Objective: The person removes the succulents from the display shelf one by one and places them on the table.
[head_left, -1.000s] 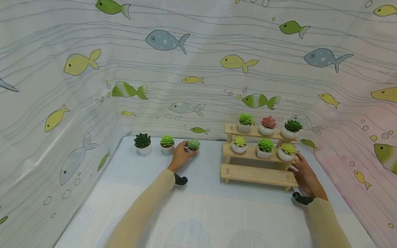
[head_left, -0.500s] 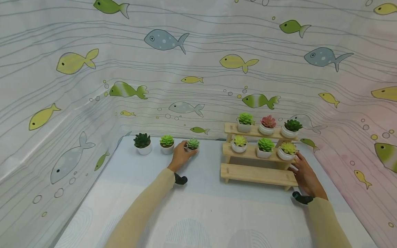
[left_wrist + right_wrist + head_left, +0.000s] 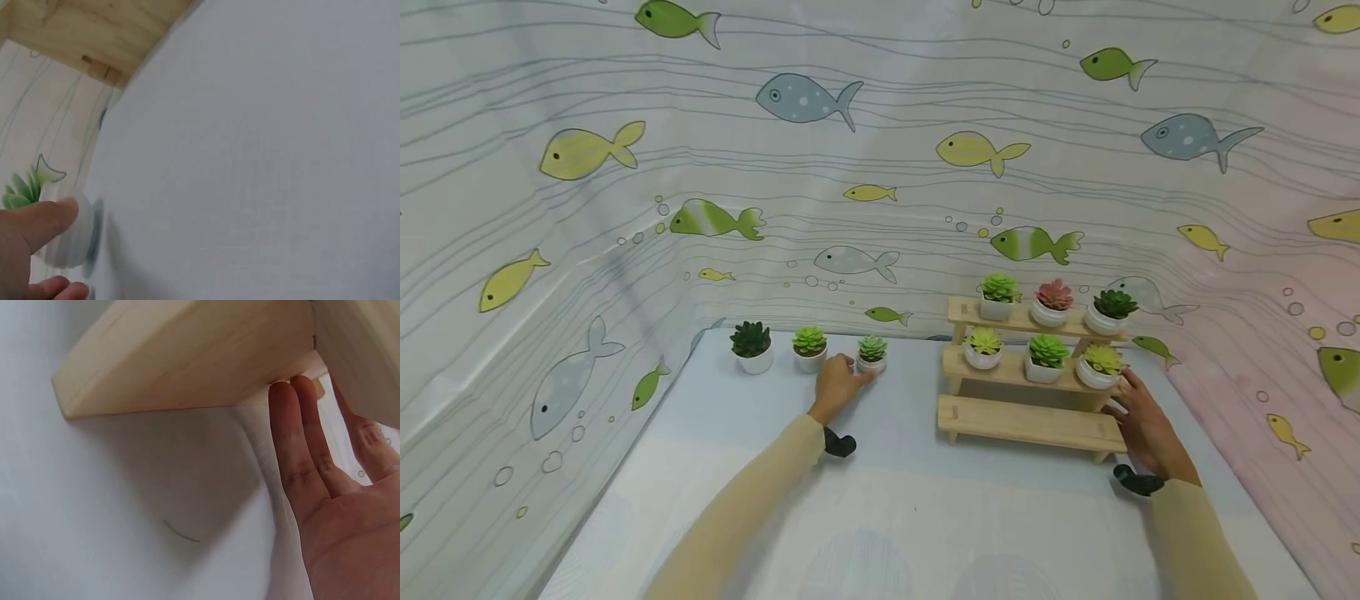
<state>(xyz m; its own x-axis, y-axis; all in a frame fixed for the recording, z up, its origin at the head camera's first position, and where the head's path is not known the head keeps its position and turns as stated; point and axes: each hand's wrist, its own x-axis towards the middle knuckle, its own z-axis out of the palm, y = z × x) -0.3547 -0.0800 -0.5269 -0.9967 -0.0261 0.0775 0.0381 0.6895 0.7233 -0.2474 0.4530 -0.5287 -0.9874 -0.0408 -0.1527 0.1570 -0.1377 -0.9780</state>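
Observation:
On the table in the head view, a small succulent (image 3: 872,350) in a white pot (image 3: 872,367) stands upright. My left hand (image 3: 837,387) is beside and in front of it, fingers parted. In the left wrist view the thumb overlaps the white pot (image 3: 74,240); I cannot tell whether it touches. My right hand (image 3: 1150,425) is at the right end of a three-step wooden plant stand (image 3: 1030,423). In the right wrist view its nearly straight fingers (image 3: 289,434) reach up to the stand's wood (image 3: 187,369), with another finger partly hidden behind a board.
Left of my left hand stand a dark green succulent (image 3: 751,340) and a bright green succulent (image 3: 808,340). The stand's upper two steps carry several potted succulents, among them a red one (image 3: 1054,294). A fish-patterned sheet (image 3: 820,208) rises behind and at both sides.
My left hand has loosened from the small succulent's pot and drawn slightly back toward me; the pot stays in place. The right hand keeps its place at the stand. The head view shifts slightly.

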